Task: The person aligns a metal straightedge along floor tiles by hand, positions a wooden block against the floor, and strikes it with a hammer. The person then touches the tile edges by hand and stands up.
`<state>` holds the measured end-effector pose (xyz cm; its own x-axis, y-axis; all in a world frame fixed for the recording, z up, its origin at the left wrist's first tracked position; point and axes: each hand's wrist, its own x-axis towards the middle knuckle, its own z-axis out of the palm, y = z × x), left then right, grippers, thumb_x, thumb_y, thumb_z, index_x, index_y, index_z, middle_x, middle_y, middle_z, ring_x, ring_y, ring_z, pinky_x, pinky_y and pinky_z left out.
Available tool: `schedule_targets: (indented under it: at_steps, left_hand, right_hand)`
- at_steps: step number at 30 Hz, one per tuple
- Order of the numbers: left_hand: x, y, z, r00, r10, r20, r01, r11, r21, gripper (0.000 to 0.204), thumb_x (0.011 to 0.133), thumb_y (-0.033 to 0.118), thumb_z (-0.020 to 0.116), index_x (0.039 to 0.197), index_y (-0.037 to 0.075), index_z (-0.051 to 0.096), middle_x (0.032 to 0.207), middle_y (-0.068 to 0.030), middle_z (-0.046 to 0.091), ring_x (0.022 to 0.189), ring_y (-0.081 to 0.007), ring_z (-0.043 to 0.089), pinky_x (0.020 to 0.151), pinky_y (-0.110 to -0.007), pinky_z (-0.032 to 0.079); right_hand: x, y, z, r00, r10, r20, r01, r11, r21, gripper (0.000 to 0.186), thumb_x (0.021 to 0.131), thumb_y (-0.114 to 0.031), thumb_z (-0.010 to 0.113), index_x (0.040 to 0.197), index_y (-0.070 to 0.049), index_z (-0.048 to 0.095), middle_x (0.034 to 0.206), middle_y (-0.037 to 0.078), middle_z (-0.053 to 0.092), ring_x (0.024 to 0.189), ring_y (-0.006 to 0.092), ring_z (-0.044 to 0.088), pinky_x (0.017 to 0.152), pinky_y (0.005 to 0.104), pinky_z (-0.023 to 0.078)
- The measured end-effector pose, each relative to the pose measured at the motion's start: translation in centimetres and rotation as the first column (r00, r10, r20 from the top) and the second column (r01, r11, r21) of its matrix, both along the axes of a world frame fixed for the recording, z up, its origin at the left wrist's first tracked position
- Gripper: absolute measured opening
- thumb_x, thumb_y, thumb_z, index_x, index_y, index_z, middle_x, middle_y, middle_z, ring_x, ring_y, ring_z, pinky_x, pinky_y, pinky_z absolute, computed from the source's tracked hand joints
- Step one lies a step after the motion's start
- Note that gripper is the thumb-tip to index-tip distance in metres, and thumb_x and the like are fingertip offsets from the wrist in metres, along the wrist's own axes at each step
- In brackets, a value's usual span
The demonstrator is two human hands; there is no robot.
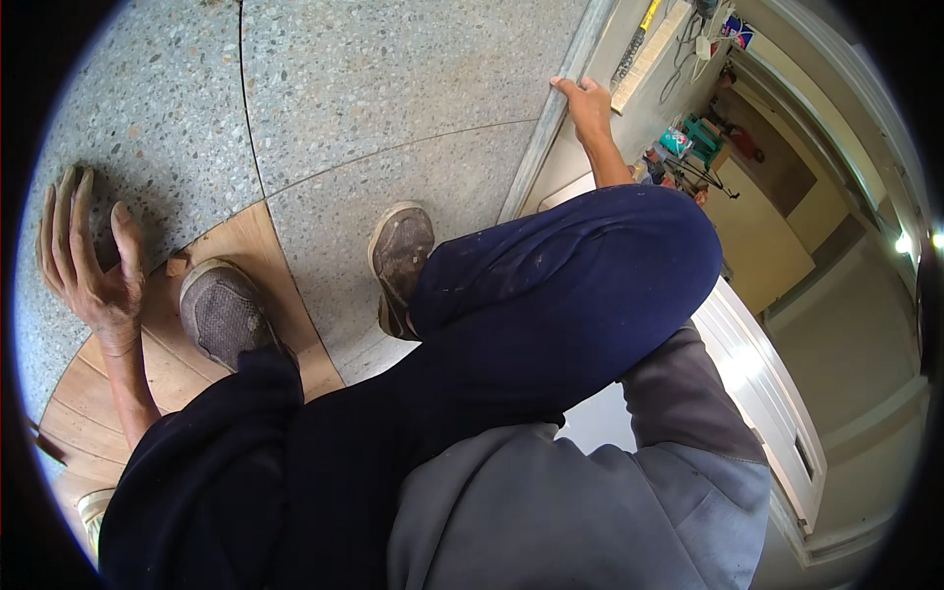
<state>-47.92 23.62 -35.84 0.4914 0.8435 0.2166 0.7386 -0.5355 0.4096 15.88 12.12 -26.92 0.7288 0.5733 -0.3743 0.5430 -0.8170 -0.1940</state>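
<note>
Head view: with left hand (87,258) spread over the speckled floor (393,79) and right hand (588,106) at the grey strip (540,147), pinching or merely touching impossible to tell, beware wooden planks (260,241) near the left wrist shifting under the left shoe (226,313) through uneven weight

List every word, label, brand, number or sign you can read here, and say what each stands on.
No text can be quoted from this picture.
Teal-and-white container: any print is too small and blurred to read.
Blue-and-red package: markings too small to read.
Grey speckled surface, dark trousers and the shoe by the left hand: no lettering to be made out.
</note>
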Motion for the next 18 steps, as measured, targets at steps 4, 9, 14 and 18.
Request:
schedule_targets:
  at_steps: [4,9,14,18]
  left_hand:
    - [1.1,0.0,0.2,0.997,0.021,0.072,-0.02,1.0,-0.006,0.039,0.087,0.008,0.068,0.125,0.003,0.062,0.129,-0.0133,0.063,0.124,-0.0309,0.056,0.107,-0.043,0.042]
    - [1.0,0.1,2.0,0.996,0.069,0.052,-0.066,0.997,-0.042,0.043,0.091,0.011,0.062,0.132,0.004,0.056,0.139,-0.0131,0.055,0.135,-0.0299,0.045,0.115,-0.046,0.03]
    - [1.4,0.0,2.1,0.994,0.099,0.036,-0.097,0.994,-0.057,0.044,0.091,0.012,0.06,0.134,0.004,0.054,0.142,-0.013,0.051,0.138,-0.0305,0.041,0.116,-0.048,0.027]
    - [1.4,0.0,2.4,0.993,0.102,0.059,-0.099,0.994,-0.043,0.045,0.09,0.013,0.059,0.134,0.004,0.054,0.143,-0.0135,0.05,0.139,-0.0333,0.039,0.117,-0.051,0.026]
  right_hand:
    - [1.8,-0.6,0.9,0.996,0.074,0.055,-0.071,0.996,-0.056,0.049,0.075,-0.034,0.075,0.093,0.01,0.067,0.081,0.019,0.068,0.077,0.026,0.064,0.071,0.039,0.048]
    - [-0.2,0.7,0.5,0.964,0.181,0.194,-0.178,0.983,-0.037,0.051,0.077,-0.041,0.073,0.08,0.007,0.058,0.069,0.022,0.06,0.063,0.0273,0.054,0.063,0.0408,0.045]
    - [1.0,1.4,1.0,0.975,0.184,0.122,-0.18,0.983,-0.047,0.046,0.079,-0.033,0.071,0.07,0.008,0.053,0.056,0.018,0.047,0.052,0.0225,0.042,0.054,0.0417,0.039]
    - [0.4,2.3,1.2,0.952,0.253,0.169,-0.24,0.966,-0.094,0.046,0.079,-0.029,0.07,0.063,0.007,0.047,0.054,0.019,0.04,0.052,0.0213,0.036,0.053,0.0438,0.035]
